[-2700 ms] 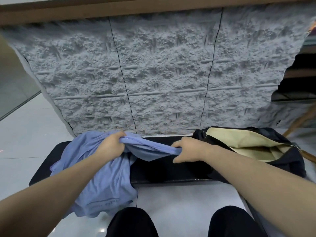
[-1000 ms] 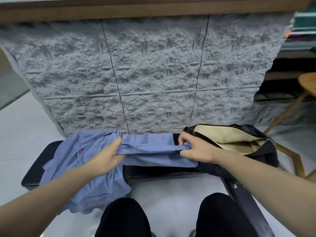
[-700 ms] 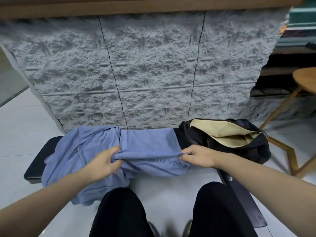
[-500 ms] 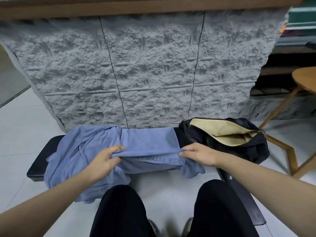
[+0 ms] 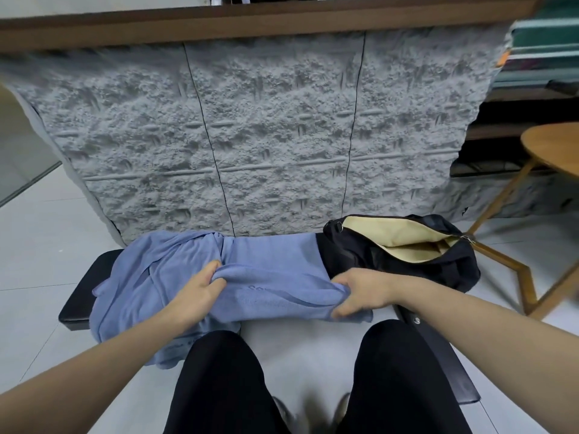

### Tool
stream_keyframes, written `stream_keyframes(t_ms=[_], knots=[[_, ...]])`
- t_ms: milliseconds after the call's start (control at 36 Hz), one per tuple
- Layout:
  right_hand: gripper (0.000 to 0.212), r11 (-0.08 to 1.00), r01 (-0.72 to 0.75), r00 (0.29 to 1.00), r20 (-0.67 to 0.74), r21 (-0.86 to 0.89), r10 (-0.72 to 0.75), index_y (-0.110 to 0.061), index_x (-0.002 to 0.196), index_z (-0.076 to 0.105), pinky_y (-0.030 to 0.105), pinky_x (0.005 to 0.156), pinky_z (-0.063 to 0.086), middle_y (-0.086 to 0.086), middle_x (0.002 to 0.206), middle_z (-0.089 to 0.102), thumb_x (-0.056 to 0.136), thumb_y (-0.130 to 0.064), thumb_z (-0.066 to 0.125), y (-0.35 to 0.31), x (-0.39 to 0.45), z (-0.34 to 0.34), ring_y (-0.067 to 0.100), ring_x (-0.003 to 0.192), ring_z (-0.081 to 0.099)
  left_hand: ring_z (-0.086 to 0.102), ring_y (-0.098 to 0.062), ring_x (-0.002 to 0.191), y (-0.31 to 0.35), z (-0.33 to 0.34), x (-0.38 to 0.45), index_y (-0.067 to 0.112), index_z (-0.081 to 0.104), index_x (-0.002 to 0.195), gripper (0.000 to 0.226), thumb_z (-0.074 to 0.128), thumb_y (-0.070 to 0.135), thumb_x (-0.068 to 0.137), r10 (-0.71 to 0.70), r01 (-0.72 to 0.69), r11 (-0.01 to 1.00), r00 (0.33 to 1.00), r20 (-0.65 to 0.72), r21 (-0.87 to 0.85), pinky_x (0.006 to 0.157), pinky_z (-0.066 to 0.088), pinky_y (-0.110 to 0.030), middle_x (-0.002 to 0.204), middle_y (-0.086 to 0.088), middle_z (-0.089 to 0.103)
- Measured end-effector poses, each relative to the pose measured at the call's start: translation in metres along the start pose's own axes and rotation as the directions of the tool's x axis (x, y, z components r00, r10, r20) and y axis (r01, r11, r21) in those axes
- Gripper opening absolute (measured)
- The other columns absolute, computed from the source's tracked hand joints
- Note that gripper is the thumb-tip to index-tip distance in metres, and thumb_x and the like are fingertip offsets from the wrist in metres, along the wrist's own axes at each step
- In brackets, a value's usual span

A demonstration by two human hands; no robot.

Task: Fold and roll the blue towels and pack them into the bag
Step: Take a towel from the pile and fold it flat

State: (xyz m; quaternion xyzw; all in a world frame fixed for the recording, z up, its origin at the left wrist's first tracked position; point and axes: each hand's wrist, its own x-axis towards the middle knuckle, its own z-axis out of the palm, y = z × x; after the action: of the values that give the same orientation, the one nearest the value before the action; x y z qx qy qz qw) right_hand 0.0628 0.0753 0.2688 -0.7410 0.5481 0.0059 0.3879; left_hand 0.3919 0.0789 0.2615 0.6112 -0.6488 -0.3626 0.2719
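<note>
Head view shows your left hand (image 5: 200,291) and right hand (image 5: 360,291), each with its grip closed on the blue towel (image 5: 275,277), now drawn down across the surface (image 5: 80,296) from the raised stretch before. Folding has begun; the open bag (image 5: 407,255) waits just right.

Passage: bag (image 5: 407,242) mouth gaping upward, reachable from above. Obstacles: grey textured wall (image 5: 250,136) directly behind black bench (image 5: 81,296); wooden table (image 5: 557,151) legs far right.
</note>
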Motion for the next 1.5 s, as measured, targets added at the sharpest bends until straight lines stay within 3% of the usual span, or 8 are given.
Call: stream_keyframes(t_ms=[222,333,528,944,1139,1306,1417,1500], knots=[[0.005,0.988,0.036,0.996,0.072,0.151,-0.048,-0.008,0.076,0.058,0.027,0.062,0.053,0.006,0.072,0.067,0.078,-0.006,0.054,-0.008,-0.020,0.003,0.014,0.059,0.064,0.034,-0.013,0.067,0.006,0.002,-0.013,0.012,0.036,0.081,0.019,0.041,0.009,0.099,0.023,-0.024,0.998,0.999,0.031,0.052,0.062,0.030,-0.031,0.074,-0.003,0.034],[0.006,0.969,0.067,0.997,-0.050,0.238,-0.056,0.003,0.087,0.050,0.024,0.055,0.044,0.005,0.066,0.051,0.081,0.002,0.048,-0.005,-0.021,0.006,0.016,0.057,0.049,0.036,-0.013,0.067,0.001,0.003,-0.019,0.010,0.038,0.082,0.018,0.042,0.012,0.100,0.001,-0.005,0.996,0.999,0.035,0.093,0.064,0.032,-0.030,0.075,-0.002,0.036],[0.016,0.981,0.107,0.991,-0.091,0.161,-0.094,-0.008,0.080,0.040,0.031,0.063,0.034,-0.002,0.075,0.040,0.068,-0.015,0.048,0.001,-0.022,0.012,0.010,0.066,0.039,0.032,-0.011,0.063,-0.003,0.007,-0.026,0.012,0.035,0.080,0.022,0.042,0.008,0.100,0.026,-0.029,0.996,0.999,0.036,0.089,0.060,0.031,-0.027,0.074,-0.001,0.033],[0.017,0.968,-0.018,1.000,0.024,0.249,0.013,-0.020,0.085,0.046,0.025,0.050,0.038,-0.003,0.069,0.048,0.081,-0.005,0.053,-0.001,-0.028,0.015,0.007,0.054,0.046,0.032,-0.003,0.058,-0.007,0.011,-0.033,0.013,0.037,0.079,0.022,0.045,0.005,0.097,0.020,-0.025,0.997,0.996,0.083,0.066,0.059,0.031,-0.024,0.071,0.002,0.036],[0.028,0.957,-0.046,0.999,-0.014,0.287,0.052,-0.018,0.090,0.046,0.026,0.055,0.051,0.001,0.075,0.056,0.081,-0.018,0.072,0.003,-0.015,0.009,0.008,0.059,0.056,0.042,0.001,0.051,0.010,0.018,-0.026,0.012,0.035,0.080,0.023,0.048,0.007,0.099,-0.033,0.036,0.977,0.999,0.019,-0.208,0.049,0.042,-0.017,0.063,0.006,0.041],[0.051,0.959,-0.005,0.976,-0.206,0.282,0.066,-0.011,0.090,0.050,0.021,0.046,0.042,-0.003,0.071,0.052,0.072,-0.045,0.084,0.005,0.010,-0.002,0.005,0.055,0.047,0.038,-0.010,0.063,0.001,0.017,0.005,0.023,0.035,0.077,0.029,0.044,0.031,0.103,-0.081,0.038,0.958,0.987,-0.142,-0.284,0.063,0.038,-0.033,0.070,0.006,0.034],[0.022,0.958,0.032,0.942,-0.329,0.286,0.067,-0.018,0.080,0.049,0.021,0.048,0.029,-0.012,0.049,0.045,0.083,-0.019,0.071,0.011,0.037,-0.012,0.001,0.041,0.033,0.031,-0.010,0.057,-0.013,0.018,0.028,0.022,0.027,0.074,0.035,0.044,0.031,0.103,-0.110,0.060,0.947,0.984,-0.142,-0.317,0.050,0.034,-0.022,0.061,0.006,0.027],[0.016,0.978,-0.009,0.905,-0.414,0.210,0.097,-0.021,0.077,0.049,0.024,0.052,0.032,-0.010,0.055,0.047,0.082,-0.015,0.063,0.011,0.057,-0.022,0.004,0.048,0.037,0.027,-0.006,0.048,-0.018,0.022,0.046,0.018,0.028,0.078,0.031,0.043,0.028,0.103,-0.108,0.063,0.962,0.981,-0.160,-0.267,0.044,0.029,-0.018,0.062,0.005,0.025]])
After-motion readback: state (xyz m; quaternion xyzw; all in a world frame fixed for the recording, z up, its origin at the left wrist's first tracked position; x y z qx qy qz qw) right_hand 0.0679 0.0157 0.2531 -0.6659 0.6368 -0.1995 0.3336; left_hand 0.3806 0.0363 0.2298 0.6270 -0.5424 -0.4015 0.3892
